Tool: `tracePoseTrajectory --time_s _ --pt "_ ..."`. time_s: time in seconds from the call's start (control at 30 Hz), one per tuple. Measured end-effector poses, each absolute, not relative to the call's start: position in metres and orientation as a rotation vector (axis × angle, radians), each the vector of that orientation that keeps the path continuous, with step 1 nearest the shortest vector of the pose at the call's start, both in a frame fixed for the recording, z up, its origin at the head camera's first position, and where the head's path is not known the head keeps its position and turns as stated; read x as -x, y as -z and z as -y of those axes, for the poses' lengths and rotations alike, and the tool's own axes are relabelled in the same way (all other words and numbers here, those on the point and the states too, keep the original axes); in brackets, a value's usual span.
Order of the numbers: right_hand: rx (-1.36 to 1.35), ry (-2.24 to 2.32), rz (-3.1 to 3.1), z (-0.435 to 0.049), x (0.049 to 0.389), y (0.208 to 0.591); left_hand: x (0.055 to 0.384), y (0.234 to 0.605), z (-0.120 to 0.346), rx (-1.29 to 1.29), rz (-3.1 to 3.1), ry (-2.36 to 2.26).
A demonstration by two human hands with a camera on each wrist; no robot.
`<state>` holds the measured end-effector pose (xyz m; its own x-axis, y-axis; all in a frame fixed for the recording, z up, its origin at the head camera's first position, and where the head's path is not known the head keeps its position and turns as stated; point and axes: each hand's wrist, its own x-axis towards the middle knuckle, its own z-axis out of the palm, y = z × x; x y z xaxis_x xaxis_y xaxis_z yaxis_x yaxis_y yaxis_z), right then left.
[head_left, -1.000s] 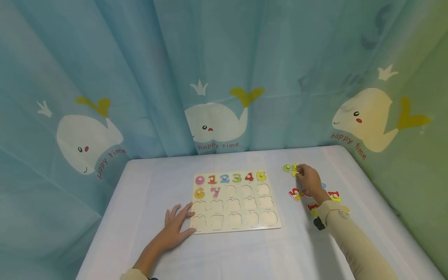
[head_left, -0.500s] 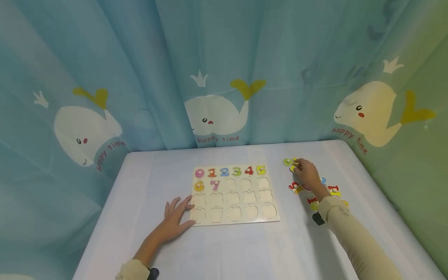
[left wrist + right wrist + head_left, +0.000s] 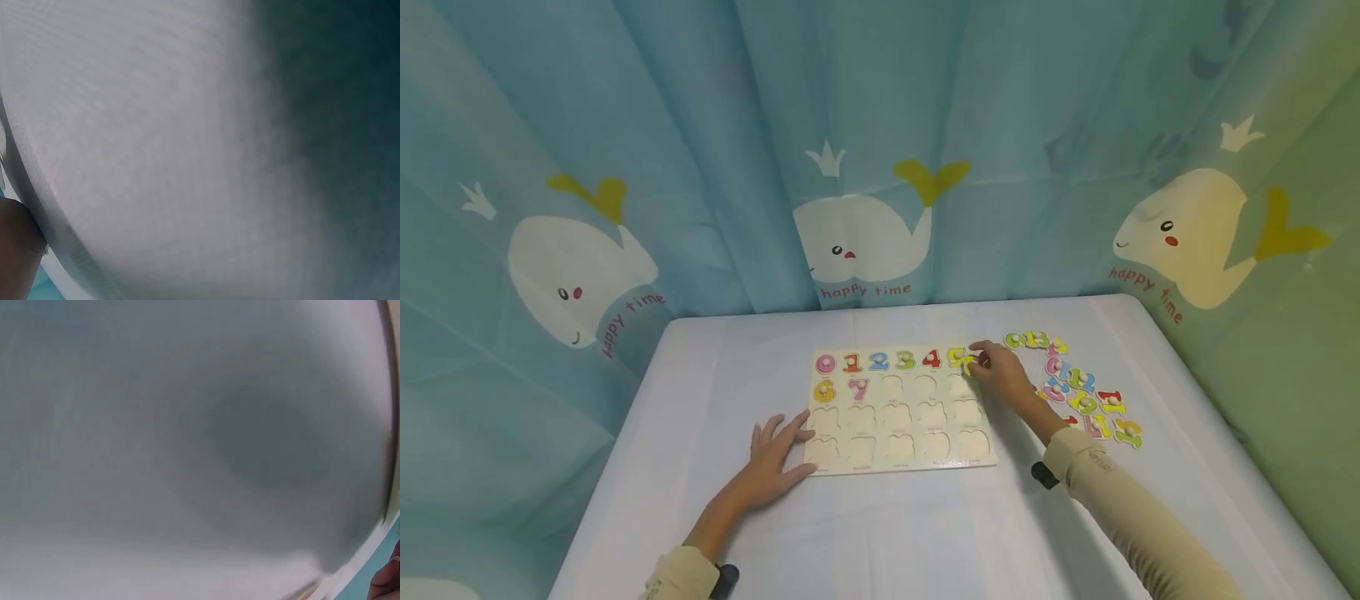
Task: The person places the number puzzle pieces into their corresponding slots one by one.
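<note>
A cream number puzzle board (image 3: 872,417) lies on the table, its pieces 0 to 7 set in the top two rows. The person's left hand (image 3: 767,465) rests at the board's left edge, fingers spread and thumb at the lower corner. Between thumb and fingers, the right hand (image 3: 1002,372) pinches a small yellow number piece (image 3: 970,366) over the board's upper right, beside the yellow 5 (image 3: 956,357). Fingers partly hide its digit. In the right wrist view, part of the right hand (image 3: 386,580) shows at the lower right corner; the left wrist view shows mostly cloth.
Several loose number pieces (image 3: 1082,403) lie scattered on the white-covered table (image 3: 880,533) right of the board, some partly behind the right forearm. A blue curtain (image 3: 715,167) with whale prints hangs right behind the table's far edge.
The right hand has moved left from the loose pieces to the board, carrying the yellow piece. The left hand stays at the board's edge. The head view has shifted slightly.
</note>
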<state>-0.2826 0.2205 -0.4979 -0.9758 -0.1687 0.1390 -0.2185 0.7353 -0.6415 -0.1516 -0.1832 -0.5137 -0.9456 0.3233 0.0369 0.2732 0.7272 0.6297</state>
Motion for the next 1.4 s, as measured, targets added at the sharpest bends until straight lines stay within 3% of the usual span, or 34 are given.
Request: tracePoseTrajectory --time_s 0.37,0.63,1.4 --pt "-0.598 -1.102 2.980 -0.148 0.270 0.499 0.151 0.515 0.183 -0.469 -2.849 -0.995" --pt "-0.615 -1.129 3.000 -0.112 0.269 0.502 0.153 0.518 0.184 -0.480 -2.835 -0.993" --pt "-0.550 -1.188 2.973 -0.091 0.274 0.511 0.152 0.519 0.186 -0.470 -2.841 -0.998"
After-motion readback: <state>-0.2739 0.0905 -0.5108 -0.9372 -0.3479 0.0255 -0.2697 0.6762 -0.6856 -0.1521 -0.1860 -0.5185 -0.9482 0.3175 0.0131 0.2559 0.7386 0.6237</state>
